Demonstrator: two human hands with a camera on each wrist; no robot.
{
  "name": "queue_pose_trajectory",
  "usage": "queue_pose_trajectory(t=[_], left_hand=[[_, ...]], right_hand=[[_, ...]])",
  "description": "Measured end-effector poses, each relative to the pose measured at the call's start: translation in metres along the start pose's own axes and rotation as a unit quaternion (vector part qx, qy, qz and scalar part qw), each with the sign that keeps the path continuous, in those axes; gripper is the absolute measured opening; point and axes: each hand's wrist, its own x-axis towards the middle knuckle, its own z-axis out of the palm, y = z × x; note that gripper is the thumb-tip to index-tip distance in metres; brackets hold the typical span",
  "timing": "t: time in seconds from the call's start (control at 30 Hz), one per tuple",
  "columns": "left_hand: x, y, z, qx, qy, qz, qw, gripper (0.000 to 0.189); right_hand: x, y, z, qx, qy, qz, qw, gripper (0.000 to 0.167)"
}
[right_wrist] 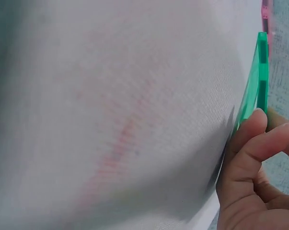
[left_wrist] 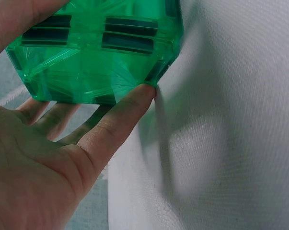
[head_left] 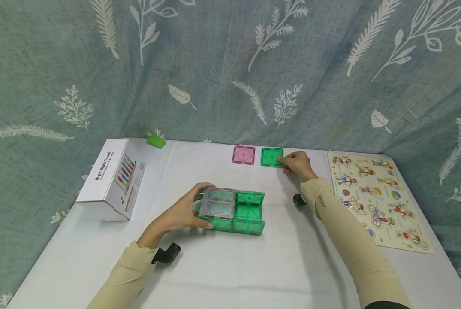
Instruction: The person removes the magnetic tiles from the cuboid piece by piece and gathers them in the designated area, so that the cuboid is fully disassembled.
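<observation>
A box-like structure of see-through green magnetic tiles (head_left: pixel 248 226) sits on the table's middle. Its left half is topped by a pink square tile (head_left: pixel 218 203), while the right half has no top. My left hand (head_left: pixel 180 213) grips the structure's left end, thumb at the near side and fingers round the back. In the left wrist view, a fingertip (left_wrist: pixel 145 91) presses on a lower green corner. Farther back, my right hand (head_left: pixel 299 165) pinches the right edge of a single green square tile (head_left: pixel 270 157). The right wrist view shows that tile (right_wrist: pixel 262 72) edge-on, tilted up from the cloth.
Left of the pinched tile lies a loose pink square tile (head_left: pixel 243 155). A white box (head_left: pixel 112 180) stands at the left, with a small green block (head_left: pixel 156 142) behind it. On the right is a picture board (head_left: pixel 377 199). A patterned curtain (head_left: pixel 215 77) borders the back.
</observation>
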Motion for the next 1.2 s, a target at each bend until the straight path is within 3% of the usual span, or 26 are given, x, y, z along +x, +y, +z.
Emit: queue_pose_trajectory(t=[0.67,1.2], left_hand=[[-0.001,-0.004,0.002,-0.002,0.002,-0.004,1.0000,0.106],[0.000,0.000,0.000,0.012,0.005,-0.001,0.9999,0.106]], right_hand=[[0.008,0.002,0.001,-0.014,-0.009,0.041,0.9990,0.033],[0.009,0.004,0.001,-0.004,0.002,0.020,0.9998,0.028]])
